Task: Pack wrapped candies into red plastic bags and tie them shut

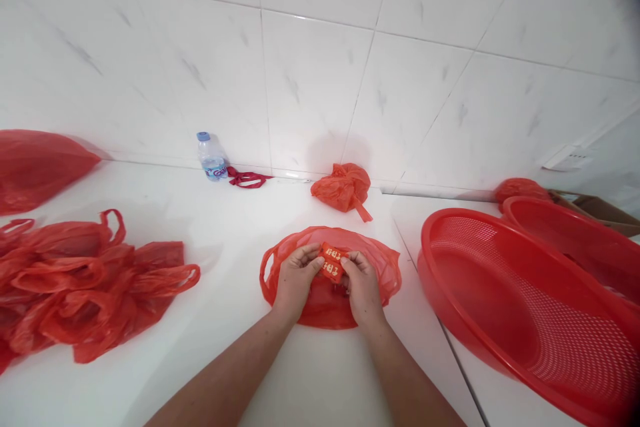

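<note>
Two small red packets with pale yellow characters are pinched side by side between my hands. My left hand grips their left edge between thumb and fingers. On the opposite edge, my right hand holds them the same way. Beneath both hands an open red plastic bag lies spread on the white table, its handle loop to the left. The bag's inside is partly hidden by my hands and the packets.
A heap of red plastic bags covers the left side. Against the tiled wall stand a water bottle, a dark red strap and a knotted red bag. A large red basket fills the right, with another basket behind it.
</note>
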